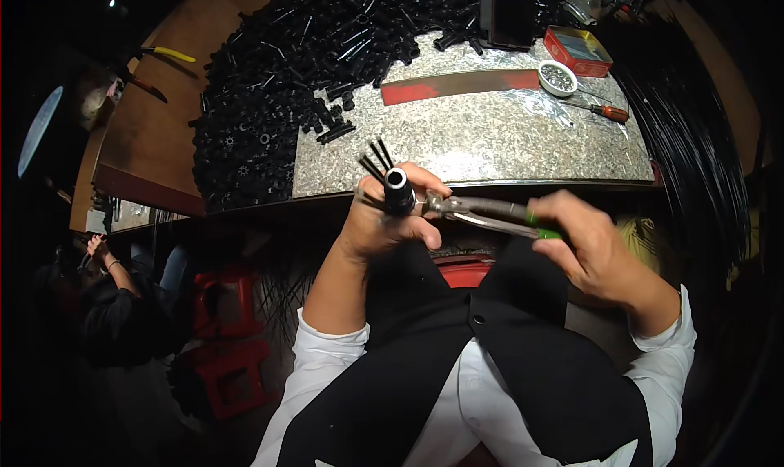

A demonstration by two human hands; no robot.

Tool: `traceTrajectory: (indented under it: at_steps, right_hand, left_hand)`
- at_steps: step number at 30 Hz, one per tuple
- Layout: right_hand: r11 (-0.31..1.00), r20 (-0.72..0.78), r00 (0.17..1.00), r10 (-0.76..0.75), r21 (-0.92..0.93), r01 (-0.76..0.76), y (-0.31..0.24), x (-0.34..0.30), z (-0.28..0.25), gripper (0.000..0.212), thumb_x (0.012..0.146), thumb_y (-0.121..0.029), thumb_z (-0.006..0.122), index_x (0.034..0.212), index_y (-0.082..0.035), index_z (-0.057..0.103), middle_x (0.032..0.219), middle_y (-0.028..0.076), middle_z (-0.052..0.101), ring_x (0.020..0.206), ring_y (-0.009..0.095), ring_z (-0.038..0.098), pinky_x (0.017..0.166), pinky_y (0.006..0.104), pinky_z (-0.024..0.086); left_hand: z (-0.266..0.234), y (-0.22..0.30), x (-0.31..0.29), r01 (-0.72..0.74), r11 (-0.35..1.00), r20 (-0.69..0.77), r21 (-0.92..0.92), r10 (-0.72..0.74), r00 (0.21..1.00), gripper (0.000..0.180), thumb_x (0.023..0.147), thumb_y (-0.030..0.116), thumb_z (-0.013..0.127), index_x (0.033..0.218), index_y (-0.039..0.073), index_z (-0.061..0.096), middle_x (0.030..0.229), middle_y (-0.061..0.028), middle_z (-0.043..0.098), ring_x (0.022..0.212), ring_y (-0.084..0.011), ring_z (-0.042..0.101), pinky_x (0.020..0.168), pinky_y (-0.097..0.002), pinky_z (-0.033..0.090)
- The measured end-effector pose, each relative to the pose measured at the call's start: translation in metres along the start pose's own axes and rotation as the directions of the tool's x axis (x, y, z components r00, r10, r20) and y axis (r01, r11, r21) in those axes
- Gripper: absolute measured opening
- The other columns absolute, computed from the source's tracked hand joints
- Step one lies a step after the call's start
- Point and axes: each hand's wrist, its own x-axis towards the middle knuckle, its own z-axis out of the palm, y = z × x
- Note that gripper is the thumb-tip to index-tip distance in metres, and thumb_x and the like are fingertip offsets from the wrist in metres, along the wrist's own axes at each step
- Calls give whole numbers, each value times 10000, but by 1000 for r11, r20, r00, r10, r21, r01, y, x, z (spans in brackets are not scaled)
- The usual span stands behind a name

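Dim surroundings frame a brightly lit, speckled surface (490, 153), and the black tube (398, 193) is held up just off its near edge, in front of the person's dark vest (392, 328). Thin black rods (372, 171) stick up beside its round mouth. It looks light and stiff, probably smooth enough to twist in the fingers; the rods seem likelier to bend, so the body of the tube is the better place to take hold. The left grip (369, 229) is curled closely around it, thumb held out to the near side. The right grip (590, 242) is folded over the green ends of metal pliers (488, 206), whose handles stand slightly apart; whether their tips bite or merely touch is hard to make out.

Beyond lies a flat red-ended bar (457, 87), then a white bowl (547, 88) of small metal bits, a screwdriver (614, 113) and a red tin (572, 63). Heaped black parts (253, 132) cover the left; long dark strands (690, 140) hang at right.
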Motion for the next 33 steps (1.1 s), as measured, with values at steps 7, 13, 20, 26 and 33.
traceTrajectory:
  at_steps: [7,13,20,26,33]
  right_hand:
    - [539,781,523,342,293,-790,-13,18,-14,417,765,-87,750,1042,5,453,734,83,544,599,212,620,581,316,521]
    - [992,84,995,-45,122,35,15,6,9,248,868,-127,630,1002,56,529,913,201,610,782,313,636,672,358,501]
    - [454,795,555,243,412,-790,13,8,0,246,840,-192,682,905,-6,535,683,108,607,535,182,616,516,305,502]
    - [987,244,962,119,-132,-89,18,5,21,606,631,1,666,1186,20,423,1016,208,499,920,393,536,785,411,450]
    - [981,403,901,160,36,-190,17,18,20,578,665,60,513,1232,25,412,1041,206,473,996,399,507,897,419,425]
  left_hand:
    - [-7,2,6,11,997,126,81,-21,992,651,482,450,874,911,-2,686,804,-39,647,703,-103,579,610,-228,434]
    - [-10,8,8,23,999,95,37,-26,995,676,494,431,877,965,-4,662,847,-25,639,721,-76,552,613,-212,417]
    - [-5,-2,9,-91,994,235,57,75,969,452,541,167,907,909,32,682,856,-25,666,754,-100,583,671,-247,461]
    - [10,-10,2,-37,997,12,73,36,999,576,533,310,905,939,7,629,834,-26,626,723,-81,557,652,-227,453]
    - [14,-16,-5,-59,998,-26,-12,59,998,585,520,401,869,868,34,575,778,11,557,666,-61,491,591,-209,380]
